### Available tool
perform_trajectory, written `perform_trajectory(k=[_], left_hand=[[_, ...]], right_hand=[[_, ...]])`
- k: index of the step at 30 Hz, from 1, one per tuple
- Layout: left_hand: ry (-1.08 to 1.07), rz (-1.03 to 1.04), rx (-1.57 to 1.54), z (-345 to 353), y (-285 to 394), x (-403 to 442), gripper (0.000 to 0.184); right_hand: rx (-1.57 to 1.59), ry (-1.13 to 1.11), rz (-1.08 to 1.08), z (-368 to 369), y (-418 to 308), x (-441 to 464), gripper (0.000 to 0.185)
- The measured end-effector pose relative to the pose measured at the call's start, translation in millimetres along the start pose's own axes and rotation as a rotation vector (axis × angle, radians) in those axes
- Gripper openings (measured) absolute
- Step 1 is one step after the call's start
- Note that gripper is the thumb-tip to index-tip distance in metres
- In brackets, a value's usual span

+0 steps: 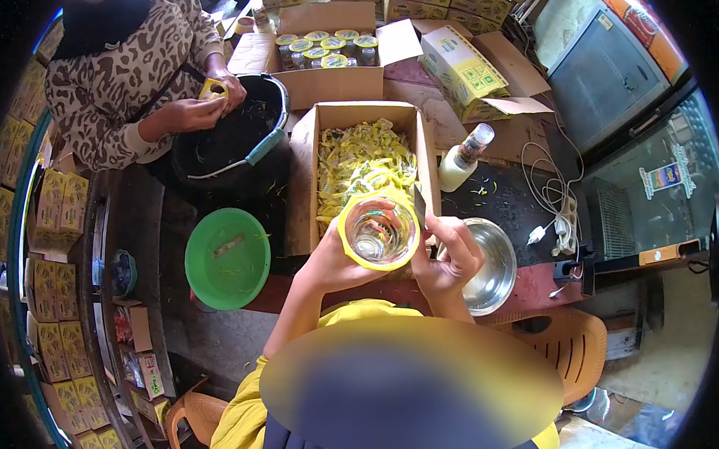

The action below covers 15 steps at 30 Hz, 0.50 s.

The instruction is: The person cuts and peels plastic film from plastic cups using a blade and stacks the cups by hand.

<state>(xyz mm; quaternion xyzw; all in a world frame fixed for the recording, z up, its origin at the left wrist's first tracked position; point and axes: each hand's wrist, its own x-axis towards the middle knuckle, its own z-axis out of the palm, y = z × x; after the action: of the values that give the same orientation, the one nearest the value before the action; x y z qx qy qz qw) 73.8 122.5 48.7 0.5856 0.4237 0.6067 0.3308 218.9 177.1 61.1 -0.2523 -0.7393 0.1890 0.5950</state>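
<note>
- Left hand (334, 257): fingers curled around a clear, round, yellow-rimmed cup (379, 231), held above the open brown cardboard box (301, 187).
- Right hand (451, 263): fingers bent, pinching a thin dark blade (420, 211) beside the rim.

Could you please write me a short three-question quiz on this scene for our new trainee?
1. Multiple choice: what does the left hand hold?
A) a spoon
B) a clear cup with a yellow rim
C) a brush

2. True or false: the green basin stands to the left of the box full of yellow bits.

3. Fill in the missing word: the other person holds a small yellow thing over a black ____.

Key: 1. B; 2. true; 3. bucket
</note>
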Motion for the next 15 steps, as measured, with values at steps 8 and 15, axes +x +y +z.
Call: perform_trajectory(k=[8,15], left_hand=[[-0.025,-0.027,-0.114,-1.0,-15.7,-7.2,0.075],[0.029,0.021,-0.153,2.5,-22.6,-3.9,0.076]], right_hand=[[-0.02,-0.027,-0.012,-0.4,0.7,2.8,0.028],[-0.052,0.012,0.001,2.2,-1.5,0.7,0.033]])
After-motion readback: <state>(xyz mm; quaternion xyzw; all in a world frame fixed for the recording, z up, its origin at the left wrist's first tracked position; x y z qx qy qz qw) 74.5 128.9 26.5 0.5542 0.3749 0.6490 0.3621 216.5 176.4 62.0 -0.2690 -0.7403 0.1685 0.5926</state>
